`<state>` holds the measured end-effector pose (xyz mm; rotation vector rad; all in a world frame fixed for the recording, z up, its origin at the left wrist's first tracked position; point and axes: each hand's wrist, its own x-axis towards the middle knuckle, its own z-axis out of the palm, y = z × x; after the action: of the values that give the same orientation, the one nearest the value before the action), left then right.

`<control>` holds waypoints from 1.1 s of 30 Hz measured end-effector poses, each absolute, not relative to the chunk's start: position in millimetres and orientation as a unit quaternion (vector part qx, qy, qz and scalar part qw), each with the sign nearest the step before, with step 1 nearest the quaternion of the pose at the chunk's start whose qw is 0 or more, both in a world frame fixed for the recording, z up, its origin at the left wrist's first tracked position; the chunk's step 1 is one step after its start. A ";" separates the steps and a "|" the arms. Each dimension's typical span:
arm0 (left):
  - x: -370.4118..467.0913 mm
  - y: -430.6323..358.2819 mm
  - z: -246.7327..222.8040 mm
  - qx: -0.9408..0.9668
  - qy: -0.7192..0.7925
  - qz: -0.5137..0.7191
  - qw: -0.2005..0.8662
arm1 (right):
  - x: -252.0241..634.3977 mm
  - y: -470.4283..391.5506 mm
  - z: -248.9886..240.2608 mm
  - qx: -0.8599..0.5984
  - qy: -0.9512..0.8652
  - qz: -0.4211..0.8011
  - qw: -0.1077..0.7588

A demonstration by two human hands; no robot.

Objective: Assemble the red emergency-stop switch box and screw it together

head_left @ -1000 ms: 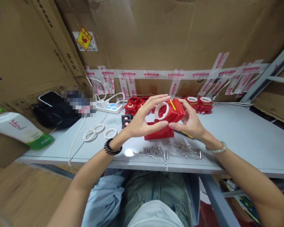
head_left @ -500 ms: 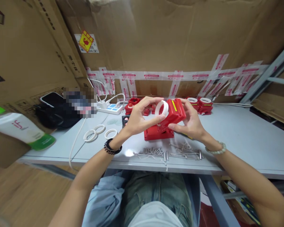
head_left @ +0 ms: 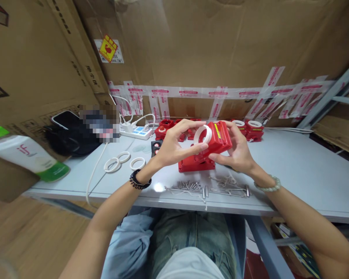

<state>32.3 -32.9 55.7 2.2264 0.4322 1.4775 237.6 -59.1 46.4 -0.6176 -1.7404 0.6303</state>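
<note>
My left hand is closed on a white ring, its thumb and fingers along the rim. The ring sits against the face of a tilted red box with a yellow label; whether it is seated there I cannot tell. From the right side, my right hand grips this red box, thumb below and fingers behind it. Underneath, another red housing lies on the table, partly covered by the held box. Loose white rings lie left of my left wrist.
Metal pins and screws lie along the table's front edge. Red boxes with white rings stand at the back right. A power strip, a white bottle with green ends and a white cable are at left.
The view has shifted slightly, so most things appear a little further right. My hands keep the same hold on the ring and red box, with hardly any other movement.
</note>
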 end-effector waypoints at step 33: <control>27.5 -34.5 61.9 0.865 0.052 0.441 0.232 | 240.0 -54.9 42.8 -0.251 -0.645 0.533 0.486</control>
<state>27.5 -34.5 61.9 2.3784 0.1419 1.2117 240.0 -54.9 42.8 -0.6108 -1.5695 1.2978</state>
